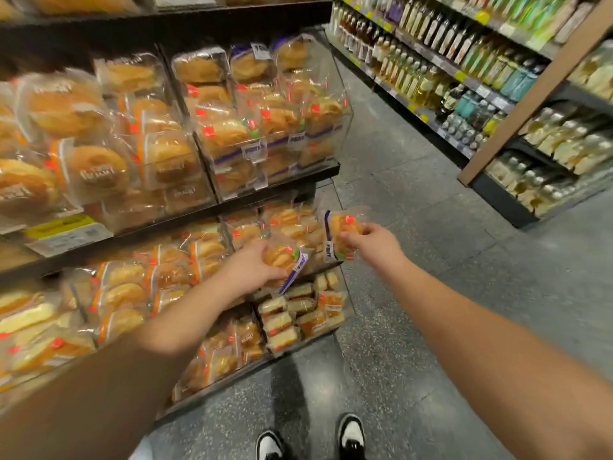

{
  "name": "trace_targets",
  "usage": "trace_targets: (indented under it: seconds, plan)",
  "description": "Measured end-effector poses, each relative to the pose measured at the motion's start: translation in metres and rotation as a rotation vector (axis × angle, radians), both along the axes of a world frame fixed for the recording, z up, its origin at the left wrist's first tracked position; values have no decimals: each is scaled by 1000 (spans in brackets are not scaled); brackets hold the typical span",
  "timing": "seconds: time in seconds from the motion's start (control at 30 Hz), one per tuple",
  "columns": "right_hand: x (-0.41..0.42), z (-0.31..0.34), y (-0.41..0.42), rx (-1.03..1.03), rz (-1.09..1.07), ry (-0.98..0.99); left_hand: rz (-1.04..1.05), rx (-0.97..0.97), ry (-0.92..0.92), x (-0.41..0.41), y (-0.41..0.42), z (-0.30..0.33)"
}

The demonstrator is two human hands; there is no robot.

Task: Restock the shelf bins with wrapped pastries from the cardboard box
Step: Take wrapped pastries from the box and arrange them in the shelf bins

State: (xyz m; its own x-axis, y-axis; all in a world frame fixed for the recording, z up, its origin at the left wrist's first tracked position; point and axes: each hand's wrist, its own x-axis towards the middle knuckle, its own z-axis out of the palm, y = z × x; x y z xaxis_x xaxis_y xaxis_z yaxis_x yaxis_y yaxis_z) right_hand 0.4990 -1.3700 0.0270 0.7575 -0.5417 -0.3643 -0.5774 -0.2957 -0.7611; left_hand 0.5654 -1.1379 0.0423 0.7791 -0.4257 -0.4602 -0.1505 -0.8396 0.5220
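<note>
Clear shelf bins (345,127) packed with wrapped buns fill the view from nine to twelve o'clock, bottle shelves (464,61) stand at two o'clock, and black-and-white shoes (351,434) show at six on the speckled floor. The left hand (252,267) grips a wrapped pastry (285,257) over the lower bin; just beside it at three o'clock, the right hand (371,244) pinches another wrapped pastry (341,230), both arms outstretched

Two clear-wrapped pastries (341,235) (285,257) beside middle bin (232,227)
</note>
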Motion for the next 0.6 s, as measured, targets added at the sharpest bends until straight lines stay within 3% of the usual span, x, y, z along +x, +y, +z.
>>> trace_targets:
  seconds: [0.27, 0.6]
  plan:
    - [83, -78, -28, -314, 73, -53, -39, -11, -33, 34, -35, -58]
    - [137, -114, -28, -808, 328, 16, -137, -37, -74, 42, -48, -103]
